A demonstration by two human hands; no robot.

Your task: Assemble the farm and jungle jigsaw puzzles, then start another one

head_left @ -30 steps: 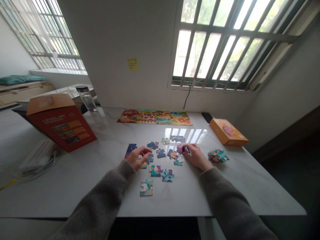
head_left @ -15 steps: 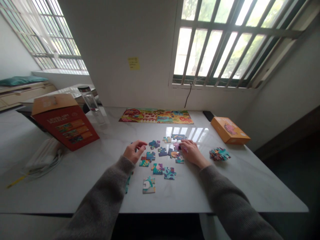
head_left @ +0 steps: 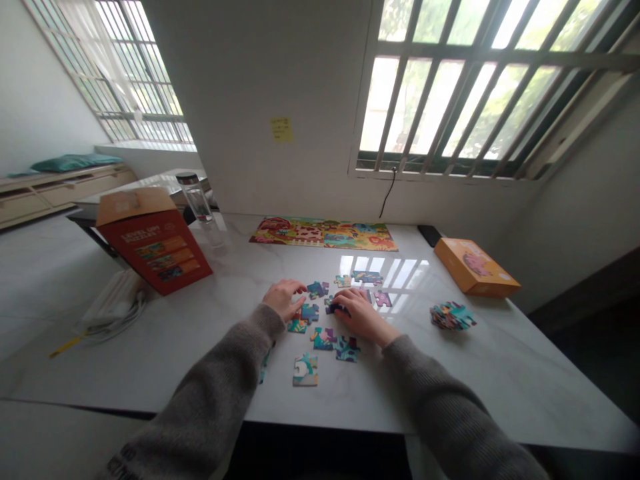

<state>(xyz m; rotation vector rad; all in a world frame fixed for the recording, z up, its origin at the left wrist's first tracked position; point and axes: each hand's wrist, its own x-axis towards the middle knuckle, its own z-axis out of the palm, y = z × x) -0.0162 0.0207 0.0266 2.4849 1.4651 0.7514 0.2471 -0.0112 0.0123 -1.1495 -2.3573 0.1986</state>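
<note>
Several loose colourful puzzle pieces (head_left: 324,339) lie scattered on the white marble table (head_left: 200,333). My left hand (head_left: 283,298) rests on the table with its fingers stretched towards a blue piece (head_left: 317,289), and a teal piece (head_left: 305,313) lies just beside it. My right hand (head_left: 359,313) is curled over the middle of the scatter, fingertips pressed on a dark piece (head_left: 335,307). A purple piece (head_left: 383,298) lies free to the right of that hand. One larger piece (head_left: 306,370) sits nearest me.
A joined strip of puzzle (head_left: 325,233) lies by the wall. An orange box (head_left: 475,267) and a heap of pieces (head_left: 453,315) are at the right, a red box (head_left: 155,250), a clear bottle (head_left: 197,200) and white cables (head_left: 113,307) at the left.
My right hand has let the purple piece go and slid left onto a dark piece. My left hand has shifted slightly and its fingers have uncurled. The view has swung left.
</note>
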